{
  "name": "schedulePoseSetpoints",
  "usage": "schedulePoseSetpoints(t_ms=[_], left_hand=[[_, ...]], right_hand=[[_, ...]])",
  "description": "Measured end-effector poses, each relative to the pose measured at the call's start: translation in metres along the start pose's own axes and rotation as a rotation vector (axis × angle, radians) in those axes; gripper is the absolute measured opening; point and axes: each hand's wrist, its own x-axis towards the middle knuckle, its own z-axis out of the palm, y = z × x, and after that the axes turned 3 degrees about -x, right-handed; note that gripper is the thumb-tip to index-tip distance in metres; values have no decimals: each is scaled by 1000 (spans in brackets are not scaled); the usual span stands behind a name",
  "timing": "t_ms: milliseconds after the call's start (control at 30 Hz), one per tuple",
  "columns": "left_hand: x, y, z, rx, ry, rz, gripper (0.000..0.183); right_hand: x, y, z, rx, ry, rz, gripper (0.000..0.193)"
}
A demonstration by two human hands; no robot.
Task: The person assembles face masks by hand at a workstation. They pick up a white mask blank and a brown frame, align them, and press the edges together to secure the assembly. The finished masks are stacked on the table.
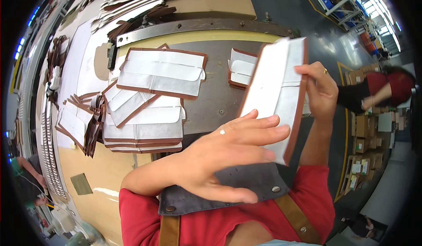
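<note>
- Held piece: a flat, brown-edged panel (pixel 273 81), white and pale grey on the face, raised aslant above the right side of the table (pixel 211 103), its long sides running from upper right to lower left.
- Handling (judged from appearance): probably light and thin; it stands without visible sagging, so moderately stiff — more like lined leather or card than loose cloth. Slipperiness cannot be told; the pale face may crease or mark under hard pressure.
- Where to hold: the brown border along a long side seems the best purchase, sparing the white flap.
- Right hand (pixel 321 88): fingers closed on the panel's right-hand long edge, above its middle; the thumb lies on the pale face, the other fingers mostly behind.
- Left hand (pixel 228 151): fingers spread and grasping nothing, palm turned down, in front of the panel's lower part — whether the fingertips touch it cannot be told.
- Surroundings: similar panels in a stack (pixel 143 129) lie on the left; a smaller pile (pixel 241 66) sits just beyond the held piece.
</note>
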Motion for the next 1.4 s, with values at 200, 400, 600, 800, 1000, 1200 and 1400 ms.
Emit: schedulePoseSetpoints(t_ms=[200, 400, 600, 800, 1000, 1200, 1400], left_hand=[[-20, -24, 4, 305, -127, -221, 30], [-33, -32, -3, 426, -122, -307, 25], [-42, -39, -12, 545, -123, -345, 21], [-62, -27, -35, 650, -50, -424, 18], [-74, -22, -53, 715, -13, -415, 19], [-92, -21, -79, 884, -11, -469, 19], [-106, -7, -99, 1166, 123, -519, 26]], right_hand=[[9, 82, -21, 307, -310, 352, 26], [39, 67, -23, 406, -355, 348, 51], [67, 118, 7, 56, -807, 399, 45], [64, 118, 33, -51, -666, 366, 31], [72, 126, 46, -119, -726, 304, 23], [78, 71, 107, -185, -610, 151, 22], [95, 75, 128, -253, -566, 202, 29]])
